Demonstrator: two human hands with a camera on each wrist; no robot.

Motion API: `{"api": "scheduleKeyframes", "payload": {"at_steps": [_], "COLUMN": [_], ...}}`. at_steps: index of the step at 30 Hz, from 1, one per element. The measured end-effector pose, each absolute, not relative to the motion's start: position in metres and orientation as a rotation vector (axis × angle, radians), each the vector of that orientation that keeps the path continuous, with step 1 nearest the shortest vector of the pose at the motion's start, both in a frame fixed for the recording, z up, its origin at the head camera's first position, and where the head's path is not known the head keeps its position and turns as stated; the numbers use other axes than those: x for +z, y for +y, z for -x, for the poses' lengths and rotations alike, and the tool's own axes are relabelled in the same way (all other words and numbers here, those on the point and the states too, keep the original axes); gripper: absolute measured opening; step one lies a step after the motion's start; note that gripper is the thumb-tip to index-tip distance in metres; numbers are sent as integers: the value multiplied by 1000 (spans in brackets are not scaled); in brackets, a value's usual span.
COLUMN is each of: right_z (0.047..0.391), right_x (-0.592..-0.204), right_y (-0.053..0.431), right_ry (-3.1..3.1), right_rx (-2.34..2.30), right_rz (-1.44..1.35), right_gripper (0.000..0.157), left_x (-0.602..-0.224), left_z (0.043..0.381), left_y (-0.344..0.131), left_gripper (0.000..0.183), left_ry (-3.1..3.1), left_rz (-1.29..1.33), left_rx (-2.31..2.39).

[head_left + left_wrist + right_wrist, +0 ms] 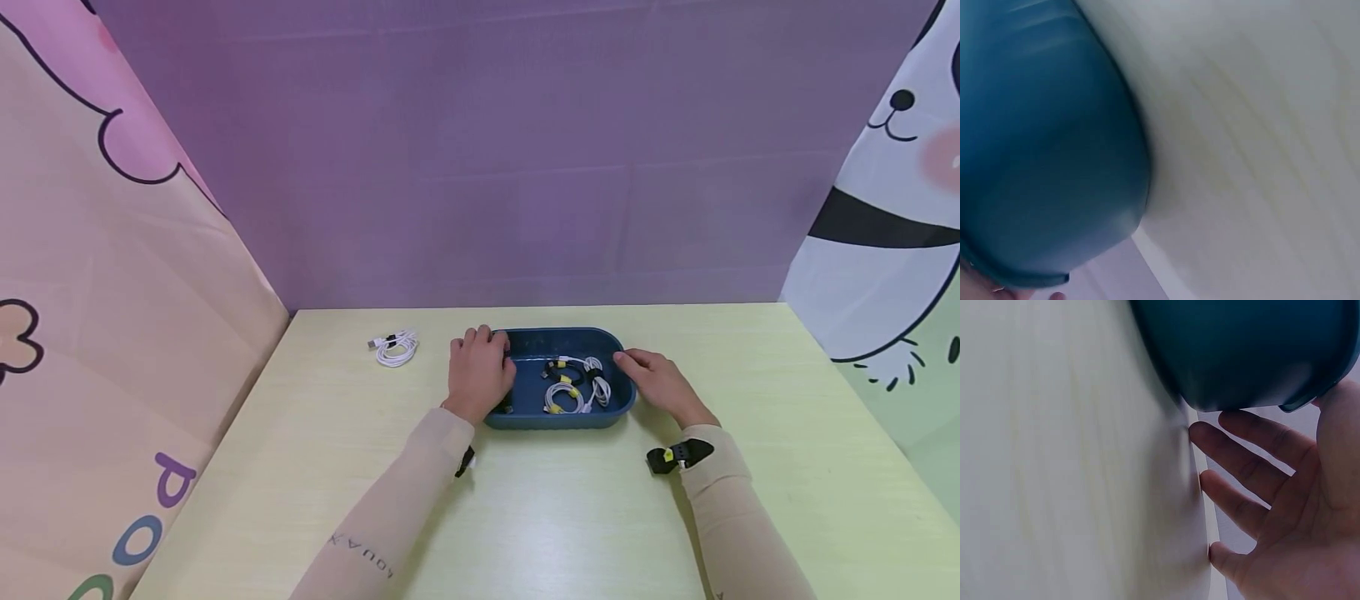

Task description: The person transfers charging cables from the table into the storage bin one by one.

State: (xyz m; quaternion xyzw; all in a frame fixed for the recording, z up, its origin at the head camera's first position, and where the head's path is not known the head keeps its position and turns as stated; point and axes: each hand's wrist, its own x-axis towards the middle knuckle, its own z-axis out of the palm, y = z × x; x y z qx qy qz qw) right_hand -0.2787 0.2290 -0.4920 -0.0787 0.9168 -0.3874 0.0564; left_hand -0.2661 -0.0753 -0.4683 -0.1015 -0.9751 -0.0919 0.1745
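A blue plastic bin (558, 422) stands on the table between both hands. My left hand (478, 375) holds its left end, with the thumb over the rim and inside. At the opposite end my right hand (660, 385) grips the rim by the thumb. The right wrist view shows that hand's other fingers (1241, 462) spread outside the wall, the index fingertip right at it. Inside lie a black coiled cable (576, 372), a white cable with yellow ties (564, 407) and a white cable with a black tie (602, 392). Something dark is partly hidden beside my left hand.
Another white coiled cable (395, 350) with a black tie lies on the pale wooden table (555, 517), left of the bin. A purple cloth (480, 167) hangs behind the table's back edge. Printed cloths hang on the left and right.
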Motion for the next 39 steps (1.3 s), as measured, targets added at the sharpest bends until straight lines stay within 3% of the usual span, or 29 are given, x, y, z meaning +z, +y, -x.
{"api": "scheduleKeyframes", "payload": {"at_steps": [12,32,39], "right_z": [279,281,281], "right_x": [-492,-494,-494], "right_y": [231,229,230], "right_ry": [2797,2778,2770], "right_rx": [-1168,-1184,-1180], "right_rz": [239,237,238], "right_gripper": [61,63,64], "left_x": [-454,-469,-475], "left_z": [278,285,286], "left_y": [-122,-202,-205], "left_gripper": [19,49,43], "left_ry": [-2440,-2881,-3047], "left_rz": [113,-174,-151], "left_rx": [-724,-486,-380]}}
